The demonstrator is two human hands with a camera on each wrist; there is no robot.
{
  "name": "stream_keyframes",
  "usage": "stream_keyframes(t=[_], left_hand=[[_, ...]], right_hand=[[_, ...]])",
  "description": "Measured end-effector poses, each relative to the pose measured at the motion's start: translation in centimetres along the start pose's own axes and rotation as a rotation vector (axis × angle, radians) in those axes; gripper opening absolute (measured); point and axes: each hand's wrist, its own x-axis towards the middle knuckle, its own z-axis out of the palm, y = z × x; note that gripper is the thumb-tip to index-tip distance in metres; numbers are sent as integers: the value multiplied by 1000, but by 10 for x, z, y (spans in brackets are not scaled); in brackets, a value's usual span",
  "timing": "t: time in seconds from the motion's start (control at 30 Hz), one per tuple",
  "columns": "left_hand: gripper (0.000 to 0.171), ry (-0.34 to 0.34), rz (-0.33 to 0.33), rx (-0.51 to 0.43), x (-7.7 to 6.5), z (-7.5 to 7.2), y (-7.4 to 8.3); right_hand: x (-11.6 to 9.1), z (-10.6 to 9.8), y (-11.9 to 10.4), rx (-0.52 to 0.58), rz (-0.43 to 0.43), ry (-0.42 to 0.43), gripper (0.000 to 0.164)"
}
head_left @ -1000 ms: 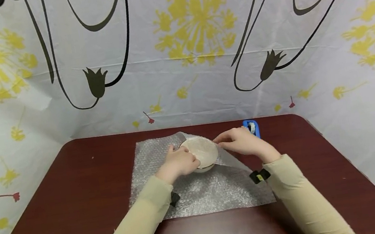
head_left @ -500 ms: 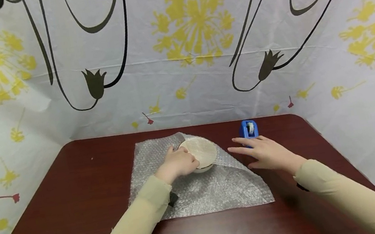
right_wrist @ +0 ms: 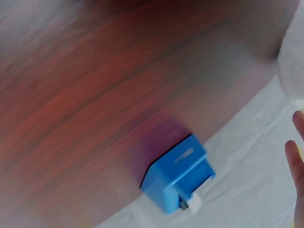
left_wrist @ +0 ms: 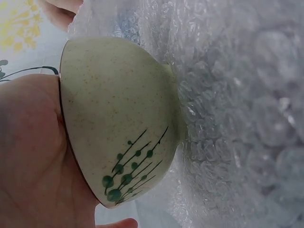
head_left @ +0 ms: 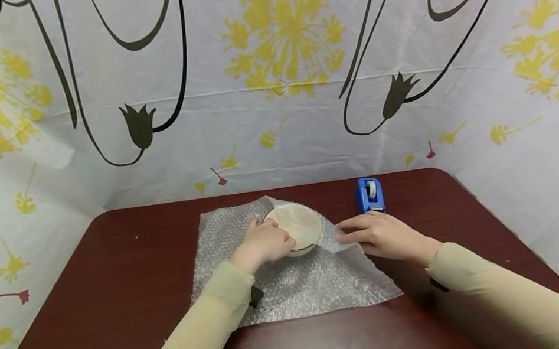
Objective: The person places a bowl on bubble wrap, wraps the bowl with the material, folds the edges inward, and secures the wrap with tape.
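Bowl (left_wrist: 114, 114) sits upright on the bubble wrap (head_left: 317, 291), foot down, mouth up, right of the sheet's far-left part. It's round, so we have no long axis to line up across the table; its symmetry axis is near vertical.

Key relation: bowl lies between the hands, just ahead and right of the left hand (head_left: 266, 242), which is the nearer one and touches the near-left rim. We read its fingers as bent over the rim into the mouth, gripping the bowl; fingertips hidden, so we can't tell if they also pinch film inside.

Right hand (head_left: 387, 237) is on the bowl's other side, just apart from it. Fingers fairly straight, spaced, tips at the lifted flap (head_left: 332, 237) beside the bowl's right wall. We see no firm pinch there.

Further out: blue tape dispenser (head_left: 370, 194) just beyond the right hand, long side running roughly near-to-far. All on the dark red table (head_left: 130, 297), patterned sheet (head_left: 178, 177) behind.
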Motion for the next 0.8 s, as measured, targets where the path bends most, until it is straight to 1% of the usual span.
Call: stream_keyframes(t=[0.1,0.17,0.3,0.43,0.57,0.63,0.8], left_hand=[[37,-7,-3,-8,0,0,-1],[37,-14,-5,-14,0,-1,-1],[38,-18,-9,-21,-1,-1,0],[37,-13,-10,-22,-2,-1,0],[38,-10,-4,-17,-3,-1,0],[37,-4,0,-10,-2,-1,0],[38,-3,-4,-3,-2,-2,1]], right_hand=[[8,0,-3,100,54,-17,36],[14,0,-6,178,110,-41,30],[25,0,-10,304,236,-81,25],[38,3,-11,393,363,-65,20],[50,8,-9,442,493,1,18],[55,10,-9,440,554,25,19],[66,16,-8,415,643,62,13]])
